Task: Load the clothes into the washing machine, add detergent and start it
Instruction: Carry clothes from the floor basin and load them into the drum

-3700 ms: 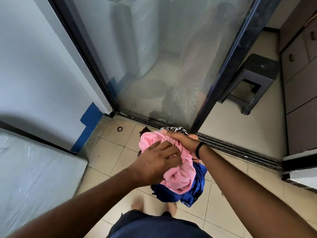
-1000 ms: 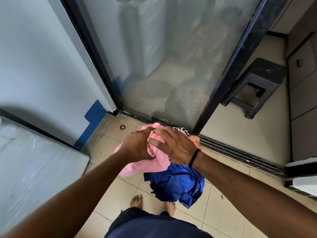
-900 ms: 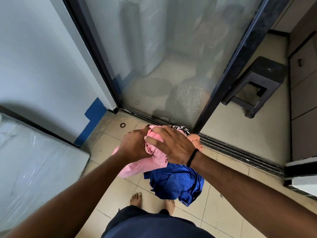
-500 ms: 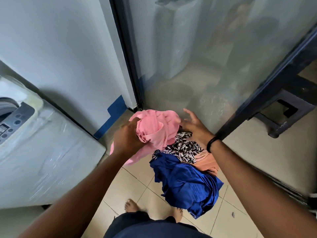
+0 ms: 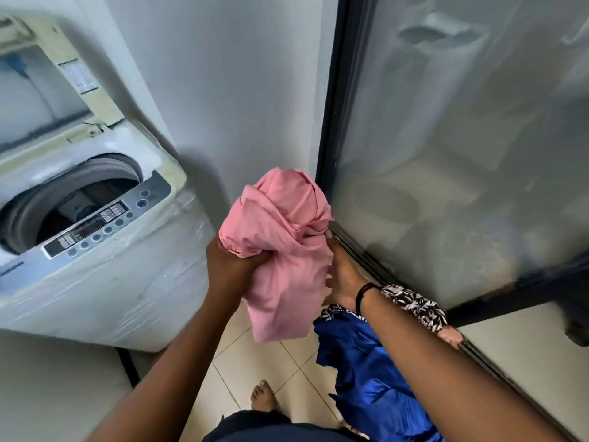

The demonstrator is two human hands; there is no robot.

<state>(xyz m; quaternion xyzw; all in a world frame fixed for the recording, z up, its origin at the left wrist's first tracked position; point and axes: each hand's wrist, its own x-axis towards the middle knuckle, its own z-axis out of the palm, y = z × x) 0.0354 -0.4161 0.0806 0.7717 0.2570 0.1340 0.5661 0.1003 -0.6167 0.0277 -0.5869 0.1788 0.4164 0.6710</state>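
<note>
Pink garment (image 5: 280, 250) bunched and held up in front of the body, just right of the washing machine (image 5: 95, 250); left hand (image 5: 229, 266) gripping a fistful of it from below, fingers curled tight round the cloth. Right hand (image 5: 342, 275) beside the bundle on its far side, fingers mostly hidden behind the cloth, so grip there not possible to tell. Blue garment (image 5: 373, 378) and a black-and-white patterned piece (image 5: 411, 303) hanging over or under the right forearm, a peach scrap at its outer end. Step in hand judged as loading: clothes gathered, none seen entering the drum from this load. Lid (image 5: 47, 74) raised against the wall, drum opening (image 5: 70, 199) exposed, something dark inside but not identifiable. Next move judged to call for a swing of the bundle left and up over the front edge carrying the control panel (image 5: 108, 218), then release above the opening; blue garment likely to trail, being slippery-looking and long. Detergent not in view; start not yet reached. Plastic film wrapped round the machine's side. Glass sliding door (image 5: 462, 154) with dark frame close on the right, its floor track by the right arm. Tiled floor (image 5: 271, 362) below, bare foot (image 5: 264, 398) under the hanging cloth: trip risk if a garment drops.
</note>
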